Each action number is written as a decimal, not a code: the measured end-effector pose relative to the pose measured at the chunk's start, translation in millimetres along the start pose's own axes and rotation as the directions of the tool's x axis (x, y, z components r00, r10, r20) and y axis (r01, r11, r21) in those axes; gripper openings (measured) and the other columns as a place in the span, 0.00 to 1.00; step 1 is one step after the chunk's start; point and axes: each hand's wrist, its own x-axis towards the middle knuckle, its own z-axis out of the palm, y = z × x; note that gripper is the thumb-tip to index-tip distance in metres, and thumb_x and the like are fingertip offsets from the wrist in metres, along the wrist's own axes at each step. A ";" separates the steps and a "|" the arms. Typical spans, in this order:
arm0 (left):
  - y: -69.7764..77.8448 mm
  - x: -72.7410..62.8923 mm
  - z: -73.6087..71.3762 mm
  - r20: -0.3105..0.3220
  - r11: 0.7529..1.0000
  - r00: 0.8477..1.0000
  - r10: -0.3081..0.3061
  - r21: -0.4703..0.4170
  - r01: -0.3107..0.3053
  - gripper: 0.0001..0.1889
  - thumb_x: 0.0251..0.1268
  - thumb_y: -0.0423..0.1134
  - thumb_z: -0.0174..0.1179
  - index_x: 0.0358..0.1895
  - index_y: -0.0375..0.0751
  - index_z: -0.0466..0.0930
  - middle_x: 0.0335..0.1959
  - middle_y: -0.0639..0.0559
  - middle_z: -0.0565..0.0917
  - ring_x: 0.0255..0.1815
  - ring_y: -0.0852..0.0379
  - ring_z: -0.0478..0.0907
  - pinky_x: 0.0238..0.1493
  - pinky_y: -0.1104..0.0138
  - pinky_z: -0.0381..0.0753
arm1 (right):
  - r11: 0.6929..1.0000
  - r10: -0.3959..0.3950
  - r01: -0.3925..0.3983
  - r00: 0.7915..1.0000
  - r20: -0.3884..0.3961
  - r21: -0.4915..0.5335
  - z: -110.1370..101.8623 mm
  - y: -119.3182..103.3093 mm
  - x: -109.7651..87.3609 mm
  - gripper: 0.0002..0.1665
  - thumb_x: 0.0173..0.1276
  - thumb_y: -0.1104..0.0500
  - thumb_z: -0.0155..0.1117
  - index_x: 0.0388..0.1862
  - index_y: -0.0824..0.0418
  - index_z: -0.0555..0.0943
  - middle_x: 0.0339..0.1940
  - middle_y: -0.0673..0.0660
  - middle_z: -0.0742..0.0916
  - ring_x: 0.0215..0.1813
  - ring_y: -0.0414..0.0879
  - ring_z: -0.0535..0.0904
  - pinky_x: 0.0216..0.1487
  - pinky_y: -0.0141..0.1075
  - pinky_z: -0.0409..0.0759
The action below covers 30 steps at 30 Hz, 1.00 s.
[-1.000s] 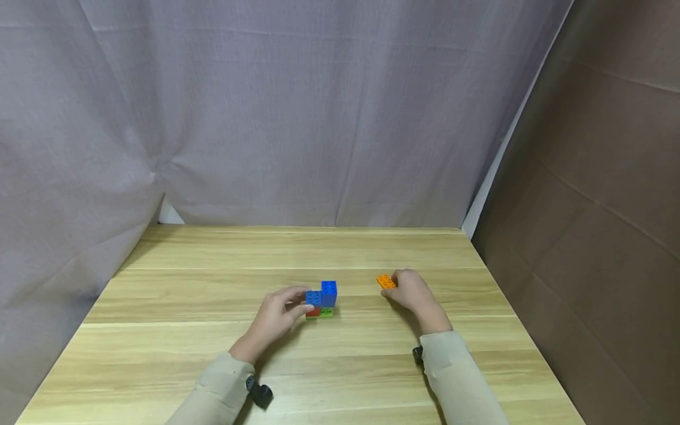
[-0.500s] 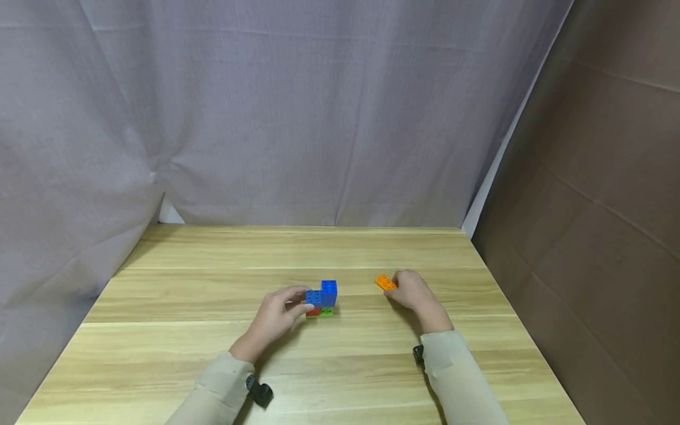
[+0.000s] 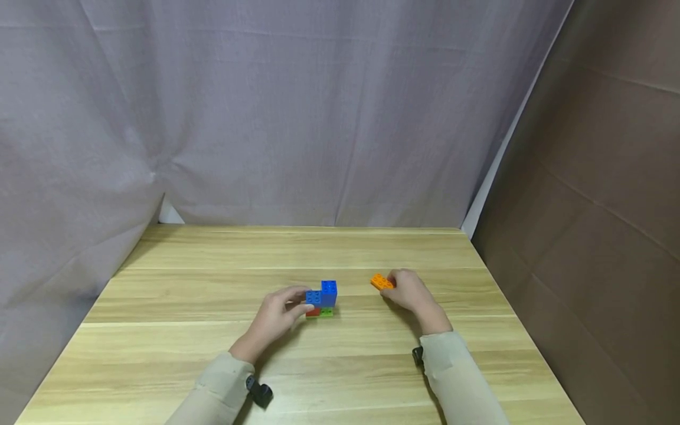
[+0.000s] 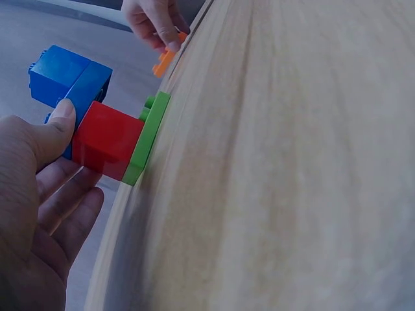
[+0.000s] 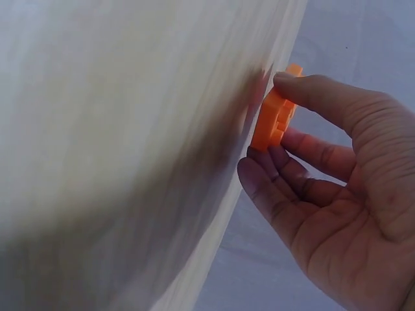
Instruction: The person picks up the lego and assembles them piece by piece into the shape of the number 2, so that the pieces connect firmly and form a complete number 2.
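My left hand (image 3: 272, 316) grips a small stack of toy building bricks by its left side. In the left wrist view the stack has a flat green brick (image 4: 148, 137) at the bottom, a red brick (image 4: 108, 139) on it, and a blue brick (image 4: 87, 87) above. A taller blue brick (image 3: 329, 290) tops the stack's right side. The thumb presses the lower blue brick; some fingertips are hidden behind the stack. To the right, apart from the stack, my right hand (image 3: 411, 293) pinches a flat orange brick (image 3: 381, 281) between thumb and fingers, its studs facing up.
Both hands work over a wood-grain table (image 3: 340, 378). Grey cloth (image 3: 319, 118) hangs behind its far edge, and a brown cloth (image 3: 595, 206) borders the right side. Each sleeve carries a small black camera (image 3: 260, 394) at the wrist.
The orange brick has shifted slightly left with my right hand, and more of it now shows past the fingers. My left hand and the stack stay in place.
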 end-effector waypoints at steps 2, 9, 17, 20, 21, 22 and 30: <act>0.4 0.1 -0.1 0.002 1.000 1.000 -0.001 0.003 0.001 0.20 0.62 0.47 0.71 0.57 0.53 0.83 0.49 0.57 0.87 0.49 0.61 0.85 0.52 0.67 0.84 | 1.000 -0.002 0.002 1.000 -0.001 0.004 -0.9 -1.3 0.0 0.19 0.62 0.53 0.74 0.46 0.64 0.84 0.38 0.57 0.85 0.36 0.47 0.77 0.42 0.43 0.80; 0.4 -0.2 0.1 0.002 1.000 1.000 0.002 -0.005 -0.002 0.20 0.62 0.46 0.72 0.57 0.51 0.83 0.49 0.57 0.87 0.49 0.61 0.85 0.52 0.68 0.83 | 0.999 -0.024 0.024 1.000 -0.005 0.027 -3.9 -6.8 0.8 0.20 0.62 0.53 0.74 0.48 0.64 0.84 0.39 0.57 0.84 0.36 0.47 0.77 0.42 0.43 0.80; 1.3 -0.7 -0.7 0.006 1.000 1.000 -0.006 -0.003 0.006 0.20 0.62 0.46 0.71 0.57 0.51 0.83 0.50 0.56 0.87 0.50 0.58 0.85 0.53 0.67 0.84 | 0.997 -0.074 0.074 0.997 -0.026 0.031 -6.9 -14.1 0.9 0.19 0.63 0.53 0.74 0.47 0.64 0.85 0.38 0.56 0.84 0.37 0.46 0.77 0.41 0.41 0.80; 1.9 -0.1 -1.0 0.008 1.000 1.000 -0.009 0.001 0.009 0.21 0.63 0.47 0.71 0.58 0.51 0.83 0.50 0.55 0.87 0.50 0.58 0.85 0.53 0.66 0.84 | 0.995 -0.089 0.090 0.995 -0.035 0.039 -8.8 -15.3 1.8 0.19 0.64 0.53 0.74 0.47 0.66 0.85 0.38 0.57 0.85 0.36 0.46 0.77 0.40 0.41 0.81; 2.2 0.1 -1.2 0.010 1.000 1.000 -0.011 0.003 0.011 0.21 0.63 0.47 0.71 0.58 0.51 0.83 0.51 0.55 0.87 0.50 0.57 0.85 0.53 0.65 0.84 | 0.995 -0.092 0.094 0.995 -0.037 0.043 -9.6 -15.9 1.8 0.19 0.64 0.54 0.74 0.47 0.66 0.85 0.38 0.58 0.85 0.36 0.46 0.78 0.40 0.41 0.81; 2.3 0.4 -1.3 0.010 1.000 1.000 -0.010 0.003 0.010 0.21 0.63 0.47 0.71 0.58 0.51 0.83 0.51 0.55 0.87 0.50 0.57 0.85 0.53 0.65 0.84 | 0.994 -0.094 0.096 0.995 -0.039 0.044 -10.3 -16.4 1.7 0.19 0.64 0.54 0.74 0.46 0.66 0.85 0.38 0.58 0.85 0.36 0.47 0.78 0.40 0.41 0.81; 2.8 -0.1 -1.5 0.015 1.000 1.000 -0.010 -0.005 0.010 0.20 0.63 0.46 0.71 0.58 0.51 0.83 0.51 0.55 0.87 0.51 0.54 0.85 0.53 0.67 0.84 | 0.993 -0.111 0.113 0.993 -0.036 0.044 -14.0 -23.1 -0.1 0.19 0.64 0.53 0.74 0.47 0.65 0.85 0.39 0.57 0.85 0.37 0.46 0.78 0.41 0.41 0.81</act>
